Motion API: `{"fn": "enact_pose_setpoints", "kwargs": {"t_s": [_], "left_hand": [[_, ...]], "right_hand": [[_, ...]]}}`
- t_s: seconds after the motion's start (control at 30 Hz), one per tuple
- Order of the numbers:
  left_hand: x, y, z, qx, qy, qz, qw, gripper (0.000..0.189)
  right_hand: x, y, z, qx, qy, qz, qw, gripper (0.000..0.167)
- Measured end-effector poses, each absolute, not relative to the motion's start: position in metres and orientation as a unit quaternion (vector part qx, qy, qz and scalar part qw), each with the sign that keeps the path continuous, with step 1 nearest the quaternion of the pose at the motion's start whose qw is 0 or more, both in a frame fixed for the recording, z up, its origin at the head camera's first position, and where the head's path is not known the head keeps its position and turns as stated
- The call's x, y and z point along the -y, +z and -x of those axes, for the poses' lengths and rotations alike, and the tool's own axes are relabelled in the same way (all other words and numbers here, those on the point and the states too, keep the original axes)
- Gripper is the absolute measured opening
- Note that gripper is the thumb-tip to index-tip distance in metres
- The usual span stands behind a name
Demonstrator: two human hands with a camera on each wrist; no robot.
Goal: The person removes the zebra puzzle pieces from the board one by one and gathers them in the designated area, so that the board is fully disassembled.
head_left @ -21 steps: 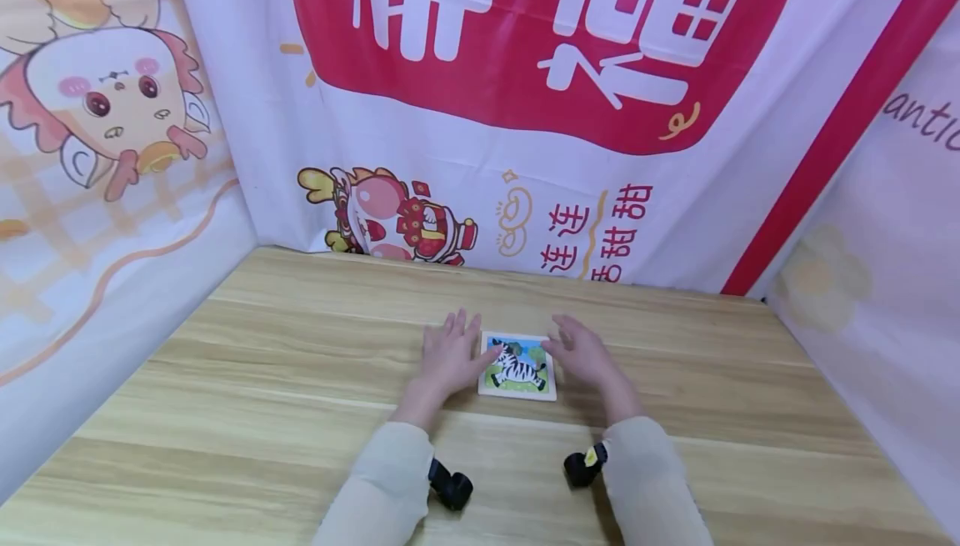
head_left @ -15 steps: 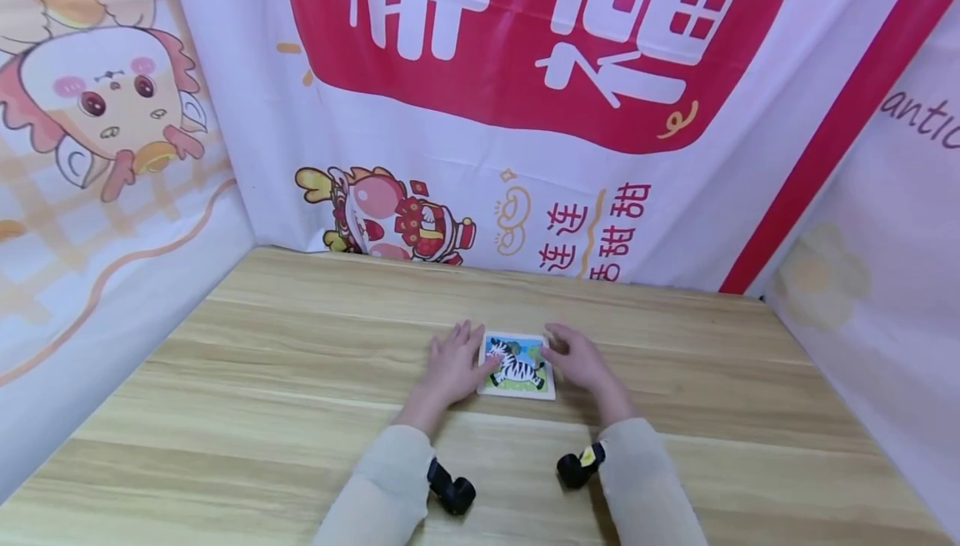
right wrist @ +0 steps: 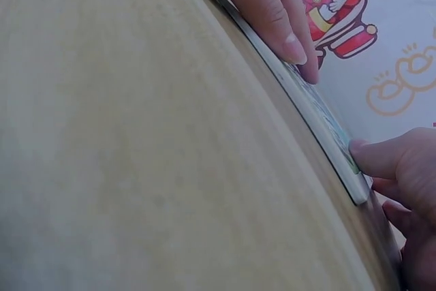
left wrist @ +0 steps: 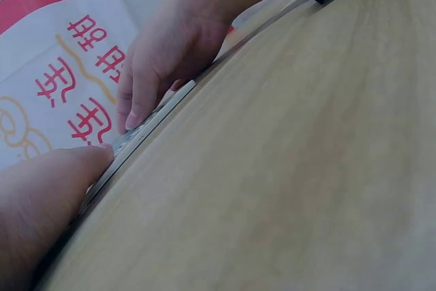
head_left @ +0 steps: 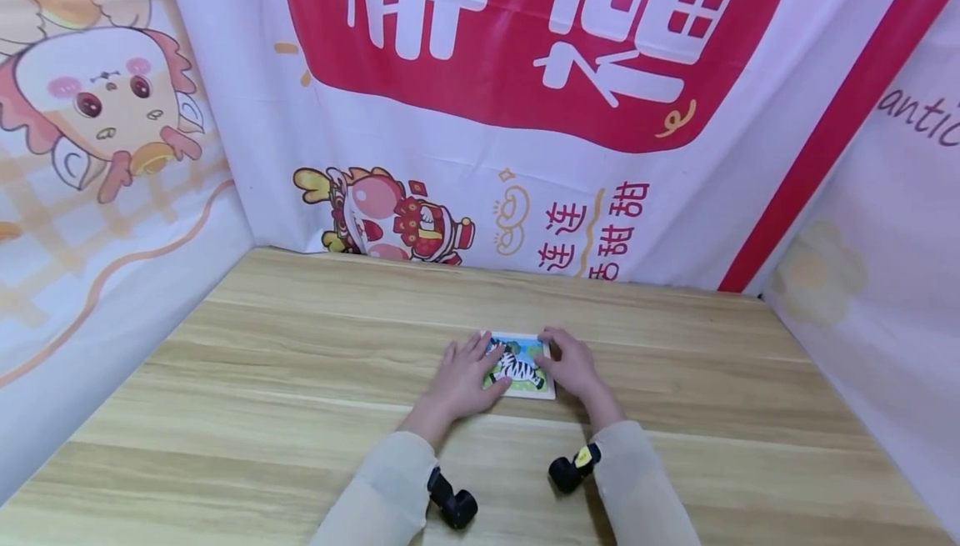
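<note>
A thin square board with a running zebra picture [head_left: 525, 373] lies on the wooden table, its pale edge [right wrist: 310, 117] visible in the right wrist view. My left hand [head_left: 463, 381] rests over its left side with fingers extended, hiding part of the zebra. At the opposite side, my right hand [head_left: 573, 365] pinches the right edge: the thumb [right wrist: 375, 157] is on the top face and the other fingers are bent at the side and beneath. Both hands also show beside the board in the left wrist view, the right hand [left wrist: 167, 56] beyond it.
Wood-grain table [head_left: 300, 379] surrounds the board. A white and red printed cloth [head_left: 465, 137] hangs along the back edge, with more printed cloth [head_left: 112, 196] at the sides. Small black cameras [head_left: 454, 506] are strapped to both wrists.
My left hand has moved right and slightly toward me, onto the board. My right hand has moved left and its thumb and fingers have closed on the right edge. The board stays nearly in place.
</note>
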State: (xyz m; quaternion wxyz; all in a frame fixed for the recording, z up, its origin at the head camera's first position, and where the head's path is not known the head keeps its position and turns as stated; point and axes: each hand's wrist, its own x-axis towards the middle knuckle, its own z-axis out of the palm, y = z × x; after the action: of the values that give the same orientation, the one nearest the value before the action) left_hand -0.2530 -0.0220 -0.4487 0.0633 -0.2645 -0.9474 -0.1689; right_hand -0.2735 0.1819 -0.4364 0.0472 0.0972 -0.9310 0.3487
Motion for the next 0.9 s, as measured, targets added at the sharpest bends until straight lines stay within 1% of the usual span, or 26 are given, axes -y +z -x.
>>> {"fn": "enact_pose_setpoints", "kwargs": {"t_s": [0.23, 0.57, 0.7, 0.8, 0.9], "left_hand": [[0.0222, -0.4469, 0.2508, 0.945, -0.152, 0.28, 0.068, 0.052], [0.0212, -0.4475, 0.2502, 0.941, -0.141, 0.297, 0.077, 0.048], [0.0203, -0.4488, 0.2478, 0.943, -0.129, 0.3, 0.067, 0.047], [0.0192, -0.4484, 0.2466, 0.943, -0.13, 0.302, 0.06, 0.048], [0.0184, -0.4474, 0.2475, 0.943, -0.132, 0.301, 0.058, 0.048]], "right_hand": [[-0.1778, -0.4373, 0.277, 0.937, 0.339, -0.079, 0.038, 0.03], [-0.1768, -0.4359, 0.2783, 0.936, 0.344, -0.064, 0.03, 0.027], [-0.1774, -0.4376, 0.2769, 0.937, 0.343, -0.057, 0.022, 0.028], [-0.1783, -0.438, 0.2753, 0.938, 0.341, -0.053, 0.028, 0.028], [-0.1782, -0.4369, 0.2744, 0.936, 0.344, -0.056, 0.047, 0.028]]}}
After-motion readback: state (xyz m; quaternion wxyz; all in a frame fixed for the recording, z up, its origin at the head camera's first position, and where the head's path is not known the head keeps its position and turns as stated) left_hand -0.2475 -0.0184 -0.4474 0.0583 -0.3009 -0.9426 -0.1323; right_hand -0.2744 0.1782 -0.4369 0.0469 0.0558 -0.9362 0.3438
